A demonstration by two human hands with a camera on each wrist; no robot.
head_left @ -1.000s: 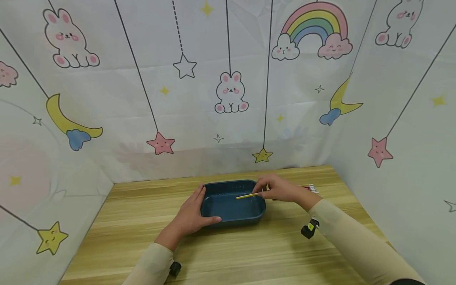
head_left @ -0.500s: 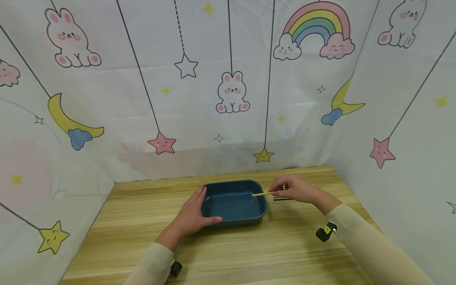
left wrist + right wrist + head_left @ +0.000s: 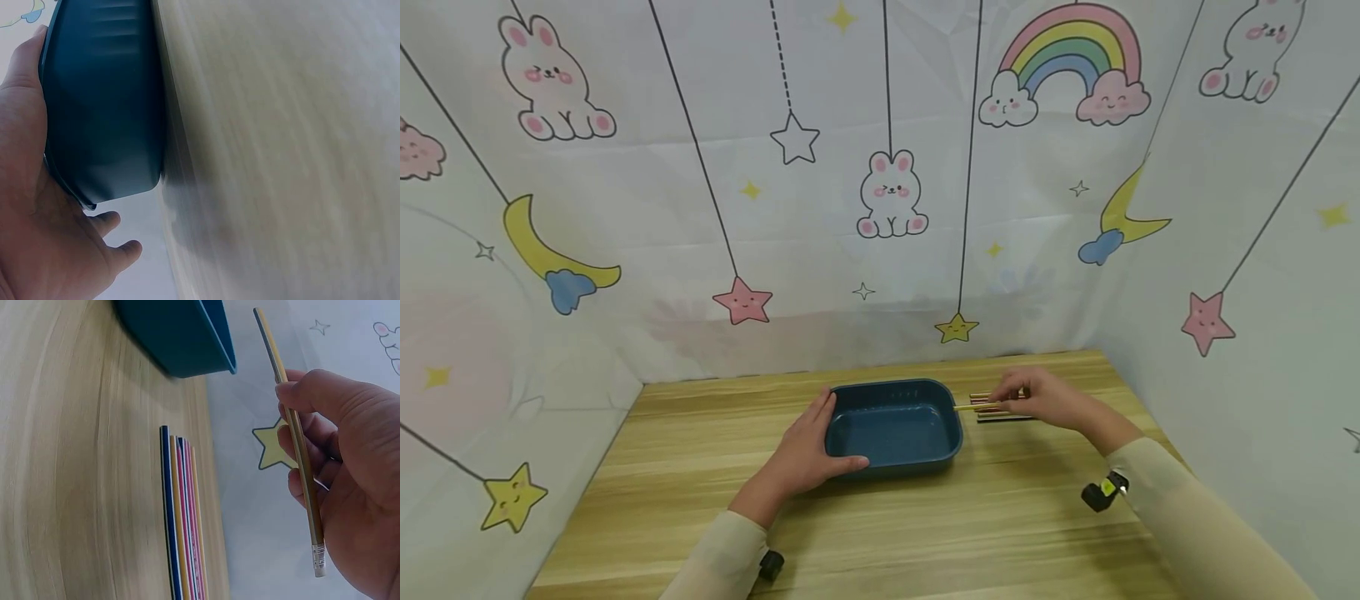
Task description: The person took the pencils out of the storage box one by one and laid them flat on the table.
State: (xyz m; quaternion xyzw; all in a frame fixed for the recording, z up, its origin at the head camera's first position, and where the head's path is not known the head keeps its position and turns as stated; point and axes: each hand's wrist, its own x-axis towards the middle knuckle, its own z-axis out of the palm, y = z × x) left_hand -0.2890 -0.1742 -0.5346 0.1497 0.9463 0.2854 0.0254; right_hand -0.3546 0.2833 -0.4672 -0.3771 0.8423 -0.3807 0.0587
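Note:
A gold-yellow pencil [image 3: 301, 447] with a white eraser end is pinched between the thumb and fingers of my right hand [image 3: 1045, 398]. In the right wrist view it is held clear of the table, its eraserless end up toward the dark blue rectangular dish [image 3: 895, 437]. Straight fingers of my left hand [image 3: 801, 450] rest along the dish's left end, with the thumb lying by its front rim. The left wrist view shows that palm [image 3: 37, 219] against the dish's outer wall [image 3: 103, 100]. Inside the dish, the head view shows only its bare bottom.
Several pencils [image 3: 181, 519] in dark blue, yellow and pink lie side by side on the wooden table [image 3: 925, 533], right of the dish and partly under my right hand. White printed cloth [image 3: 820, 250] walls the table at the back and sides.
My right hand has moved right with the pencil, from over the dish to above the row of pencils. The left hand and the dish stay in place.

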